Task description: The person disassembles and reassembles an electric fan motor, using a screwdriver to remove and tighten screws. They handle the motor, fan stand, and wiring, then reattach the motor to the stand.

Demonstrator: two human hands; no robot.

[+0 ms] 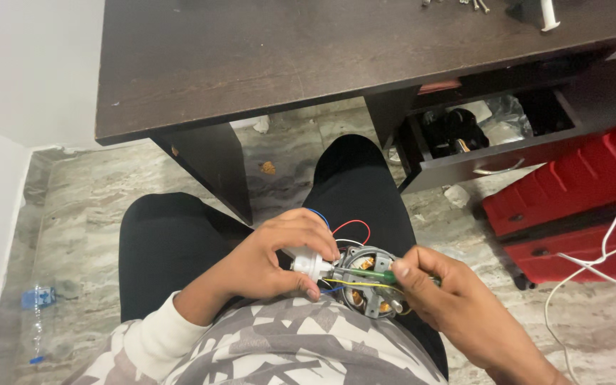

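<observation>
L hand (272,260) fingers pinch white plug (310,264); R hand (450,296) fingers closed on green screwdriver (385,276) at motor (368,285).

Head cam, looking steeply down, close on lap.

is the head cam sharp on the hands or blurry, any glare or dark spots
Head view: the left hand, right hand and small motor are fairly sharp, wire colours readable; soft even light with no hard shadows; a dull sheen, not glare, on the dark desk; the open drawer beneath is murky; straight edges bow slightly toward the frame borders.
</observation>
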